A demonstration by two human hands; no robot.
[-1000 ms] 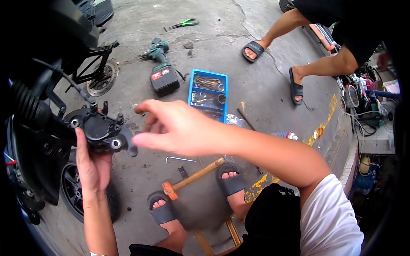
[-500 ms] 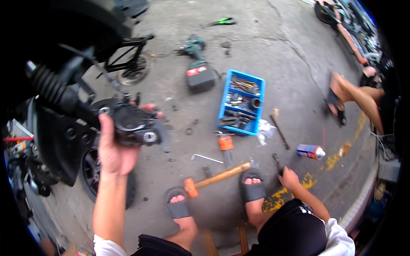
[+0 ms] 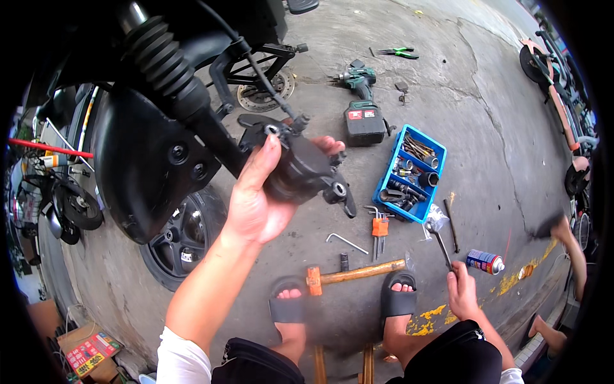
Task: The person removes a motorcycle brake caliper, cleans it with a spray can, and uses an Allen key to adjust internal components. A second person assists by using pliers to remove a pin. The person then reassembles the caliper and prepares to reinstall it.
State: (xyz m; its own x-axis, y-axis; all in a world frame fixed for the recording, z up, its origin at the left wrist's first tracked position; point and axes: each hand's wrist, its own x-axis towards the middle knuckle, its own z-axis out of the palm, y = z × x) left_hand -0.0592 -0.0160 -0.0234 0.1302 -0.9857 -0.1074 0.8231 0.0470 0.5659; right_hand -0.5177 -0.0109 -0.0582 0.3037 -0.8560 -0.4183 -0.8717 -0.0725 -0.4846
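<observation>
My left hand (image 3: pixel 259 198) is wrapped round a black brake caliper (image 3: pixel 300 169), thumb on the near side and fingertips showing beyond it. A hose (image 3: pixel 262 77) runs up from the caliper, which hangs beside the fork leg with its ribbed rubber boot (image 3: pixel 160 54). Low at the right, my right hand (image 3: pixel 463 294) is closed on the handle of a metal wrench (image 3: pixel 440 246). The wrench's rounded head points away from me, beside a small clear plastic bag (image 3: pixel 437 217).
Beyond the wrench stands a blue divided tray (image 3: pixel 382 208) of sockets and bits. A cordless impact driver (image 3: pixel 363 118), green pliers (image 3: pixel 400 52), hex keys (image 3: pixel 380 227), a hammer (image 3: pixel 358 272) and a spray can (image 3: pixel 486 261) lie about. A wheel (image 3: pixel 185 237) is at left; another person's leg (image 3: pixel 571 256) at right.
The whole view has swung, so the floor things sit further right. My left hand still holds the caliper; the wrench in my right hand now shows more fully. The other person's foot has moved nearer and right.
</observation>
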